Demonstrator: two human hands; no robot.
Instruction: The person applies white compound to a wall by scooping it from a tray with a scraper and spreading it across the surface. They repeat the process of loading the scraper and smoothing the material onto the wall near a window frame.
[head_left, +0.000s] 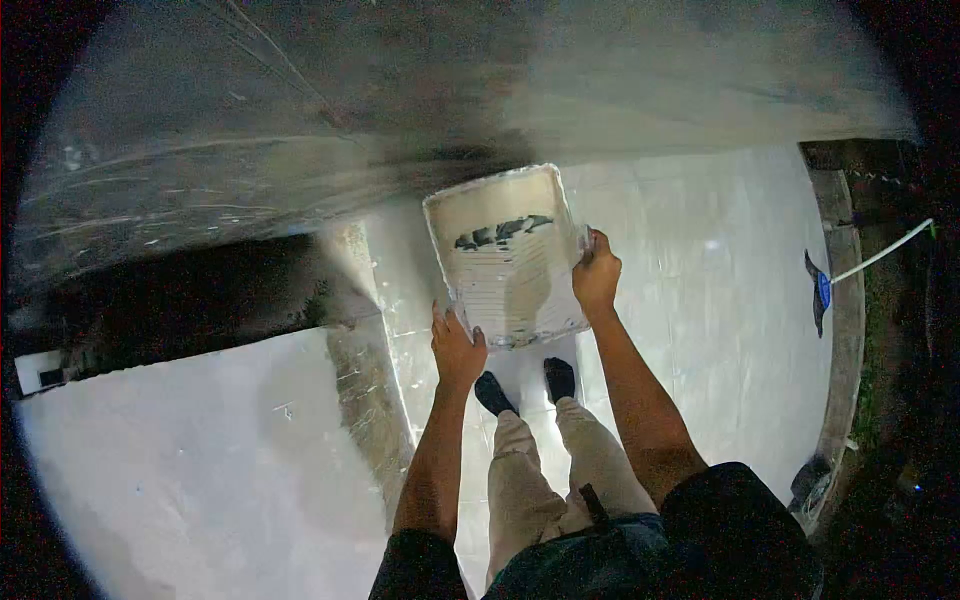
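Between my two hands is a ribbed paint tray [520, 290], held out in front of my legs. Its rim is light and its inside cream coloured, with a dark smeared band across the upper part. My left hand [458, 345] grips the lower left edge, thumb towards the near corner and fingers along the side. On the opposite side, my right hand [597, 278] is closed around the right rim, higher up than the left. The tray's underside is hidden.
Pale floor tiles [710, 300] lie under and to the right of my feet. A large grey wall-like surface [640, 80] spans the top. At left is a white ledge-like surface [180, 470]. A blue-headed broom-like tool [822, 290] with a pale handle rests by the right-hand kerb [847, 330].
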